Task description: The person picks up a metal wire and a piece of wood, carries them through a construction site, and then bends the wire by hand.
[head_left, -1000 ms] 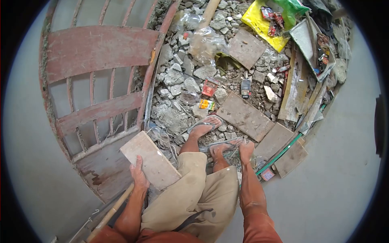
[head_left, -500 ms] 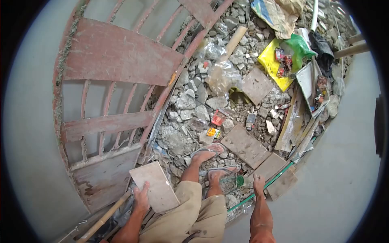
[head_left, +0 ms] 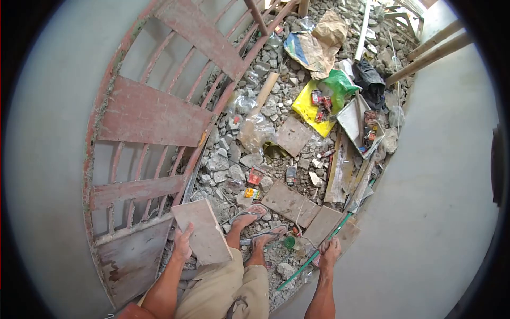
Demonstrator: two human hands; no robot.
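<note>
My left hand (head_left: 182, 243) grips a flat, beige rectangular tile (head_left: 202, 232) by its lower left edge, with the thumb on its face. The tile is tilted above my left leg, beside the rusty gate. My right hand (head_left: 330, 253) is closed at the lower right, with a thin pale cord (head_left: 300, 229) running up and left from its fingers. It overlaps a long green strip (head_left: 308, 260). Similar flat tiles (head_left: 291, 202) lie on the rubble just beyond my feet, and another tile (head_left: 294, 136) lies farther off.
A rusty red metal gate (head_left: 154, 111) leans along the left wall. Broken concrete (head_left: 218, 162) covers the ground. Beyond lie a yellow plastic bag (head_left: 308, 101), a torn paper sack (head_left: 325, 42), a dustpan-like tray (head_left: 351, 118) and wooden planks (head_left: 340, 170). Poles (head_left: 429, 59) slant in at right.
The view has swung to the right and up, showing more of the far rubble. The tile stays in my left hand. A thin cord now shows at my closed right hand.
</note>
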